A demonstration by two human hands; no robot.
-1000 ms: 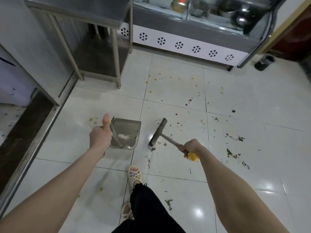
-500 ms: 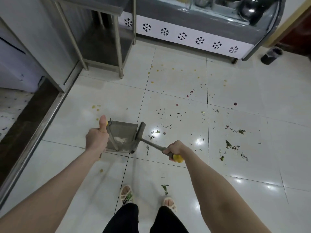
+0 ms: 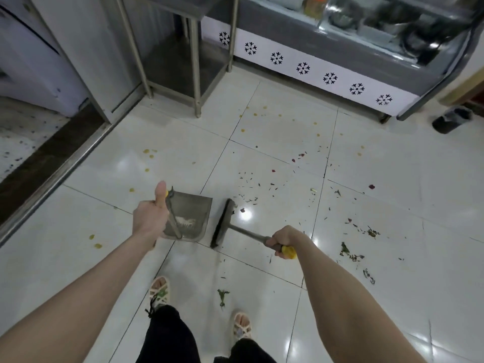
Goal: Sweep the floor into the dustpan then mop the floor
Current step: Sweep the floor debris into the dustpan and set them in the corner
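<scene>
I see a white tiled floor (image 3: 275,132) filling most of the view, with a chilled display counter (image 3: 314,66) bearing snowflake marks along its far edge and a steel table frame (image 3: 195,74) standing at its far left corner. Near the middle of the floor, just ahead of my feet, the grey dustpan (image 3: 195,210) is tilted with its open lip facing right and a little white residue inside. The broom (image 3: 222,222) has its head just beside that lip, a narrow gap between them. My left hand (image 3: 150,218) grips the dustpan's handle, fingers wrapped, thumb pointing up. My right hand (image 3: 284,239) is curled round the broom's yellow-ended handle. Green scraps (image 3: 351,254) lie right of the broom, and yellow spots (image 3: 148,151) dot the tiles to the left.
</scene>
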